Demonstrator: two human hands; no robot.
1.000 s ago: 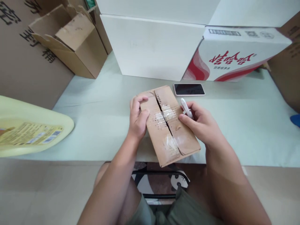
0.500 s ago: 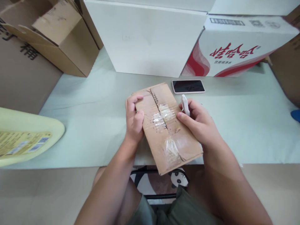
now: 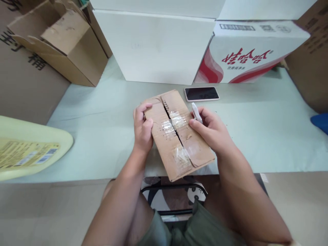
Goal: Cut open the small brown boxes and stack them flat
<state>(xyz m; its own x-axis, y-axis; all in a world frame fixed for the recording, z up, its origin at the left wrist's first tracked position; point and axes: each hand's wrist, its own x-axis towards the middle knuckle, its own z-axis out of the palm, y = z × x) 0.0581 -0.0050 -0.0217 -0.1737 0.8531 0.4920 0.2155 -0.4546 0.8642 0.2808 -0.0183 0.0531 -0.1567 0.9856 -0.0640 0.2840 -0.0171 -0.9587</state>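
A flat brown cardboard box (image 3: 164,143) is held tilted over the front edge of the table, its long seam facing up. Torn or cut clear tape (image 3: 179,119) crosses the seam, which gapes slightly along its length. My left hand (image 3: 143,128) is closed round the box's left edge, thumb on top. On the right side, my right hand (image 3: 208,128) grips a small flat white object (image 3: 196,112) between thumb and fingers. Its thumb also rests against the box's right edge. The lower part of the white object is hidden by the fingers, so its kind does not show.
A phone (image 3: 202,93) lies just beyond my right hand. White cartons (image 3: 159,48) and a red-and-white carton (image 3: 248,58) stand at the back. Open brown boxes (image 3: 84,58) are at back left, a yellow-green bottle (image 3: 33,147) at left, something blue (image 3: 320,122) at right.
The box and both hands sit slightly further left and up in view, partly because the camera has shifted. The box's seam gapes a little wider. Both hands keep their holds.
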